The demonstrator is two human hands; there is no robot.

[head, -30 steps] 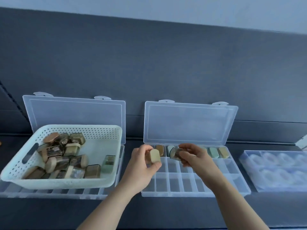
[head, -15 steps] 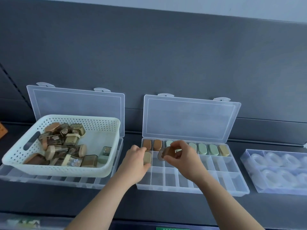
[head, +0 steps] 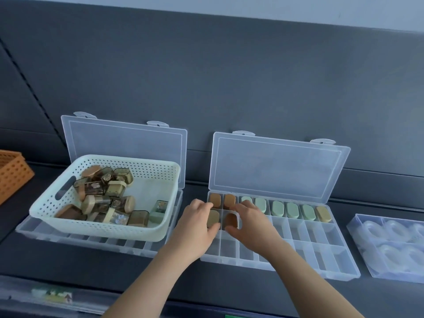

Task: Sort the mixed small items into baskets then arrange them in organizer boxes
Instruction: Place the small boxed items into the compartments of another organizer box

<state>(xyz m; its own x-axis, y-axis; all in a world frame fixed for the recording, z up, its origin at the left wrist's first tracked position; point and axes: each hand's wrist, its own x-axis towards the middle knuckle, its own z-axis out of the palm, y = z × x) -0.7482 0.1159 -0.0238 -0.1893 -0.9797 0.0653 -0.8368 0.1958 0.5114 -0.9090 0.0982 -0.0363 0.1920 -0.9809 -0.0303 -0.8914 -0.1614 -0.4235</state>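
A clear organizer box (head: pixel 339 269) lies open in front of me, its back row filled with brown, green and tan little cases. My left hand (head: pixel 195 228) grips a tan case (head: pixel 213 218) set in the second row's leftmost compartment. Beside it, my right hand (head: pixel 250 223) pinches a brown case (head: pixel 230 220) sitting in the neighbouring compartment. A white perforated basket (head: pixel 160 232) to the left holds several more small cases (head: pixel 103 198).
The basket rests on a second open organizer box (head: pixel 124 143). An orange basket (head: pixel 11 175) sits at the far left edge. A shut clear box of white rolls (head: pixel 390 244) lies at the right. A dark padded wall rises behind everything.
Both hands have come down from above the box and set their cases into the second row's two left compartments. The view has tilted down.
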